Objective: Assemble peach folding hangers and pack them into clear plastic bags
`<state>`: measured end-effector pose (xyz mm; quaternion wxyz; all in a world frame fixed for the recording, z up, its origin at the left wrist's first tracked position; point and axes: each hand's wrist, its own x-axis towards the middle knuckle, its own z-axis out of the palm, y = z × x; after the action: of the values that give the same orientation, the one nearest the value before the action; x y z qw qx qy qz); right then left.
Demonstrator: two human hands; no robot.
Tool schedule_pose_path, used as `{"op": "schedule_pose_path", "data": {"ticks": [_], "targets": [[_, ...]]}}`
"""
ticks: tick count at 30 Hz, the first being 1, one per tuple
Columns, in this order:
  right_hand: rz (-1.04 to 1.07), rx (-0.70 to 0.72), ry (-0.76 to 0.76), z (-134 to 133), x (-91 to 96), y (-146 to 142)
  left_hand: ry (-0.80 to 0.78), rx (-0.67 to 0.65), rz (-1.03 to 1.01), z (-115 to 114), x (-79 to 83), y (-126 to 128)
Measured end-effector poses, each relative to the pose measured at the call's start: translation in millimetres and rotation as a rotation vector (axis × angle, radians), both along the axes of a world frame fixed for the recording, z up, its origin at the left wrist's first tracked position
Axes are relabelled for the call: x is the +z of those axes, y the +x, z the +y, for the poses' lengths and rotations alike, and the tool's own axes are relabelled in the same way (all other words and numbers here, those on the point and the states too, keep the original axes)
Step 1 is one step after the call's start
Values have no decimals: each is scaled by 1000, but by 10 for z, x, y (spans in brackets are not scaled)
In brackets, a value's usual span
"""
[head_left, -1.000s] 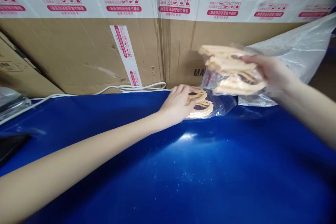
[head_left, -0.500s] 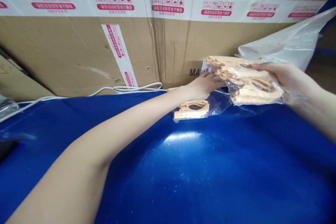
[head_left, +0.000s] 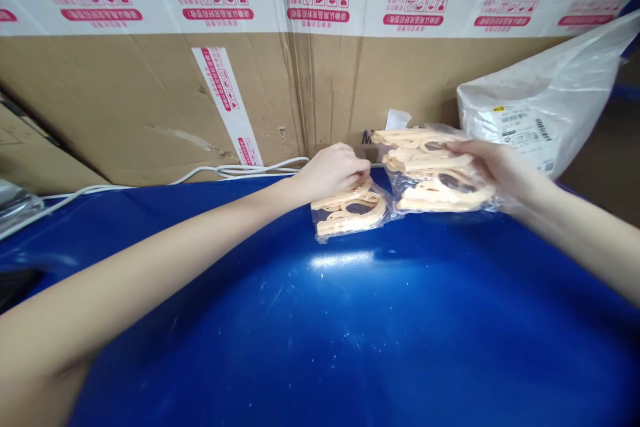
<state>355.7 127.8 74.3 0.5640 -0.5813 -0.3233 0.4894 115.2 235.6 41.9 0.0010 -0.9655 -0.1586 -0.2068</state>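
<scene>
My right hand (head_left: 487,160) grips the right side of a clear plastic bag of cream-coloured curved pieces (head_left: 430,197), thumb on top. The pieces have rounded openings; their exact kind I cannot tell. Just left of it, a second clear bag of cream curved pieces (head_left: 350,220) lies on the blue surface (head_left: 350,327). My left hand (head_left: 337,170) is closed at the upper edge of this second bag, fingers curled down and partly hidden. The two bags are side by side, their plastic edges meeting or nearly so.
A large cardboard box (head_left: 240,93) with printed tape stands along the back. White cable (head_left: 200,173) runs along its foot. A white plastic bag with a label (head_left: 525,127) leans at the right. Crinkled clear plastic (head_left: 17,203) and a dark object (head_left: 17,287) sit at the left edge.
My left hand has drawn back leftward from the right bag and closed on the other bag. My right hand has moved its bag left and slightly down, uncovering the white bag's label.
</scene>
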Motion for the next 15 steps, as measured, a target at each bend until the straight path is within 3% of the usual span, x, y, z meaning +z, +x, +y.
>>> {"op": "schedule_pose_path", "data": {"ticks": [7,9,13,15], "targets": [[30,148,-88,265,-335,-310,-360,66,-65,-232,-149,-347],[7,150,-71,333,-409,-366,-474,179,-161,-353,-178,-450],[-50,159,7,437,-493,-451,-746,533,-506,-596,-261,-651],[-78,199,39,465,-513,-522,-918,600,-665,-674,-292,-688]]}}
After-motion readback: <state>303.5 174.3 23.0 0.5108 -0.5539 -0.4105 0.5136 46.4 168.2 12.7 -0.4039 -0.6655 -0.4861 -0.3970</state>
